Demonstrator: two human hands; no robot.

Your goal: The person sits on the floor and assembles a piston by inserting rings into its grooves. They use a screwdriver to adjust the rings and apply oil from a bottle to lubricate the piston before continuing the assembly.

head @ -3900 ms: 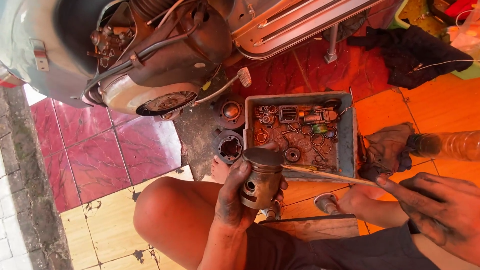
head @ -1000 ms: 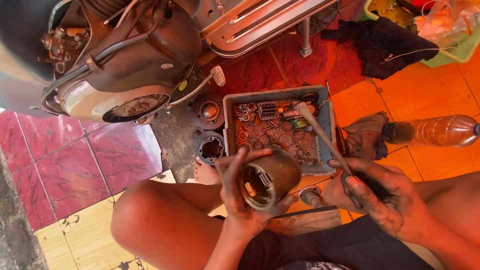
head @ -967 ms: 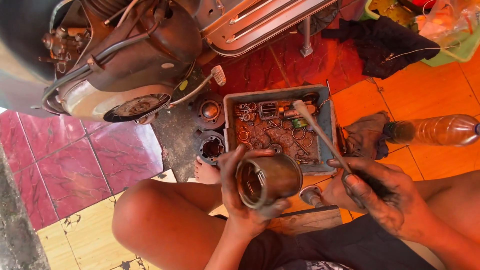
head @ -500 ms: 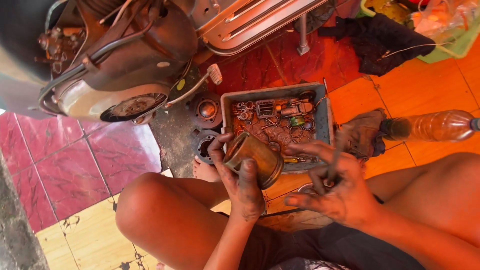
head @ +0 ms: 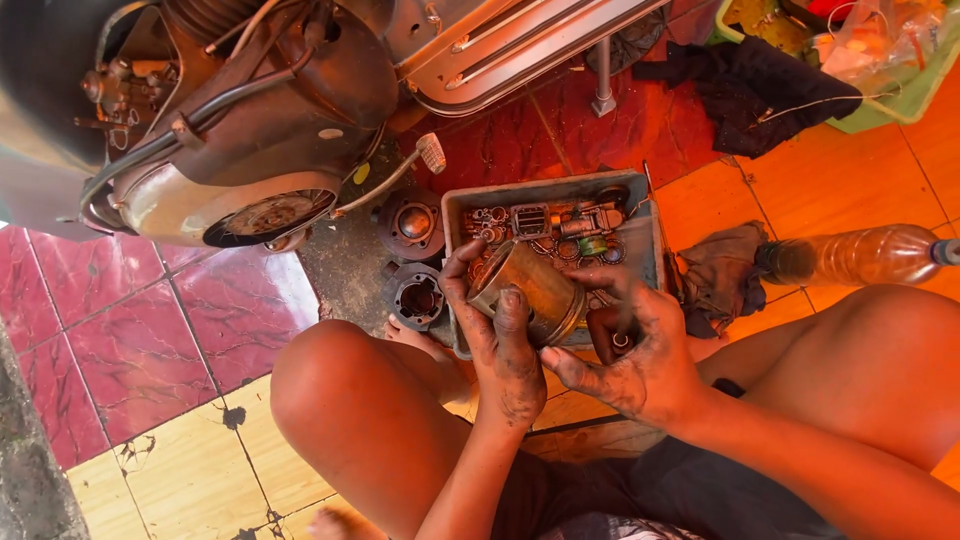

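Two hands — left (head: pixel 505 350), right (head: pixel 635 365); one piston (head: pixel 530 292); one tray (head: pixel 655 235).

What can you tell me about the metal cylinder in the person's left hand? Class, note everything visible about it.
The metal cylinder is a short, brass-coloured, grimy piston-like part, lying tilted on its side. The left hand grips it, thumb across its side and fingers around the far end. The greasy right hand sits beside its lower right end. It is held above the near edge of the grey parts tray.
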